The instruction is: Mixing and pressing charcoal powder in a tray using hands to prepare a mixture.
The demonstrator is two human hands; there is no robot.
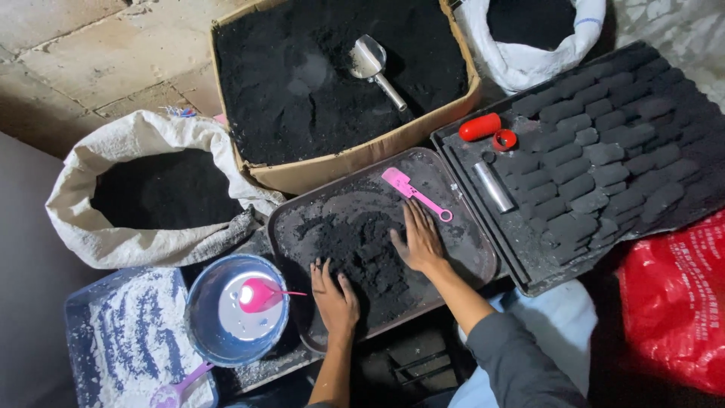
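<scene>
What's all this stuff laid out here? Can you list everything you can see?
metal tray: 1, dark grey, centre, holding a heap of black powder
pink spatula: 1, on the tray's upper part
cardboard box: 1, brown, top centre, full of black powder
metal scoop: 1, silver, lying in the box
sacks: 2, white, left and top right, black powder inside
black tray: 1, right, with rows of dark pressed blocks
red capsule mould: 1, with a red ring beside it
metal tube: 1, silver, on black tray
blue bowl: 1, lower left, pink spoon inside
red bag: 1, lower right
left hand: pressed on powder
right hand: flat on powder
</scene>
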